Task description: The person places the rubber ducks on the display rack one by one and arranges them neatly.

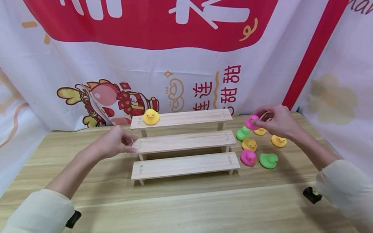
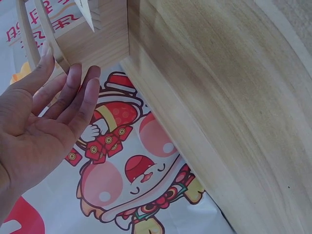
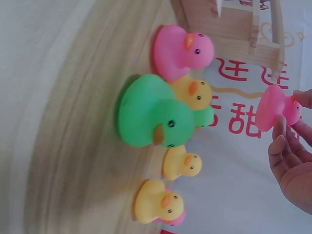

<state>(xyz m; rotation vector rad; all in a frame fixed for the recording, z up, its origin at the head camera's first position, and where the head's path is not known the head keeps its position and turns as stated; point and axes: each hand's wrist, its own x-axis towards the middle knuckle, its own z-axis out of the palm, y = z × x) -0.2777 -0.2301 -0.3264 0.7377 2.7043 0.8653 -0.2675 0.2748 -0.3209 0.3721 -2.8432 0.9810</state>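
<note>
My right grip point(image 1: 278, 120) pinches a pink duck point(image 1: 251, 123), held just right of the wooden shelves point(image 1: 184, 142); my left grip point(image 1: 117, 142) holds their left end.

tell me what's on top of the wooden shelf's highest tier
A yellow duck sits toward the left end of the highest tier. The patch of wood directly beneath the duck is covered.

R hand point(image 3: 295, 168) cut off at R-wrist pic's edge, lower pink duck point(image 3: 181, 218) mostly hidden behind yellow duck point(image 3: 149, 202).
</note>
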